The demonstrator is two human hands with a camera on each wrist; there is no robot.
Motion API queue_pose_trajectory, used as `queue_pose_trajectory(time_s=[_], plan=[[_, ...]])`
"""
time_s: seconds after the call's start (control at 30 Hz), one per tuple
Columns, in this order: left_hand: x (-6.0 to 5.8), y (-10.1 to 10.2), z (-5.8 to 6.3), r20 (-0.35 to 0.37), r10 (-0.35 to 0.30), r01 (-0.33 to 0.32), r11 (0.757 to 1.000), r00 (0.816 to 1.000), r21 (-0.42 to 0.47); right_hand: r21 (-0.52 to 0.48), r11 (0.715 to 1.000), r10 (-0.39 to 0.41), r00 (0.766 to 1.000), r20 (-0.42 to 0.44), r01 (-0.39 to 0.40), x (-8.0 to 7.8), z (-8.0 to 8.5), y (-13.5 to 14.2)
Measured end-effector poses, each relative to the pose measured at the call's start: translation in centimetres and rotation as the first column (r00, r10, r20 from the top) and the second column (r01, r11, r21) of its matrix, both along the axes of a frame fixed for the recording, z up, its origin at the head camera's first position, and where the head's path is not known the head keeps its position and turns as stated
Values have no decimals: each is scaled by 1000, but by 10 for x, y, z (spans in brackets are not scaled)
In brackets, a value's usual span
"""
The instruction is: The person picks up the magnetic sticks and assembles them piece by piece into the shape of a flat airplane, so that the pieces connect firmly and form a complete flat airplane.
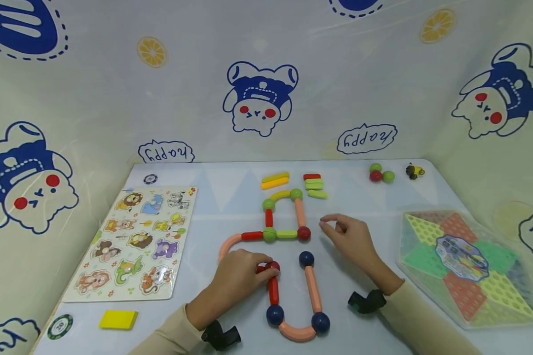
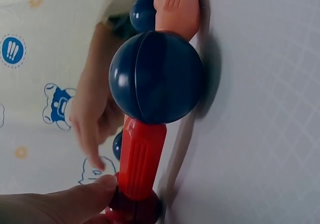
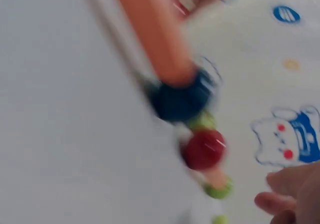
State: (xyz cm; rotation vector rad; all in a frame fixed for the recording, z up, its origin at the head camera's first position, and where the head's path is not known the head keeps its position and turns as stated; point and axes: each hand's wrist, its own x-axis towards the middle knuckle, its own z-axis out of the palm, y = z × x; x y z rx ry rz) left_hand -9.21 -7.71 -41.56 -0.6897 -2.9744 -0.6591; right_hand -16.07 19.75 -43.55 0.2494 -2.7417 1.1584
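Note:
My left hand (image 1: 242, 276) pinches a dark red ball (image 1: 273, 266) between thumb and fingers, at the end of a red stick (image 1: 273, 291). In the left wrist view the thumb presses beside that stick (image 2: 142, 156), which runs to a dark blue ball (image 2: 156, 77). A curved peach stick (image 1: 297, 333) links this to a second blue ball (image 1: 321, 323), with a straight peach stick (image 1: 313, 289) and another blue ball (image 1: 306, 259) beyond. My right hand (image 1: 351, 239) holds nothing, its fingers loosely bent near the red ball (image 1: 304, 233) of the farther frame.
Farther off, a green ball (image 1: 269, 234) joins red and lime sticks. Loose yellow sticks (image 1: 275, 181), lime sticks (image 1: 314, 187) and several balls (image 1: 375, 175) lie at the back. An animal puzzle board (image 1: 133, 246) is at left, a yellow block (image 1: 118, 319) before it, a clear plastic box (image 1: 466, 266) at right.

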Motion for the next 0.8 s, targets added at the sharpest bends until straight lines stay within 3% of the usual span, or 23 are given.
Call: queue_pose_trajectory(time_s=[0.17,0.33,0.57,0.7,0.8], plan=[[-1,1,-2,11,15,-15,1000,1000,-11,23,996,-84,996,18,84,-54,-1,2],[-1,6,-4,38,-13,13,1000,999,2,108,982,-164,984,71,156,-81,-18,8],[0,3,-1,5,-8,8,1000,1000,6,170,971,-173,985,6,169,-83,-24,6],[0,1,0,3,-13,13,1000,1000,5,171,969,-180,984,-13,180,-75,-22,4],[1,0,1,6,-15,15,1000,1000,7,118,978,-167,985,-40,171,-65,-22,5]])
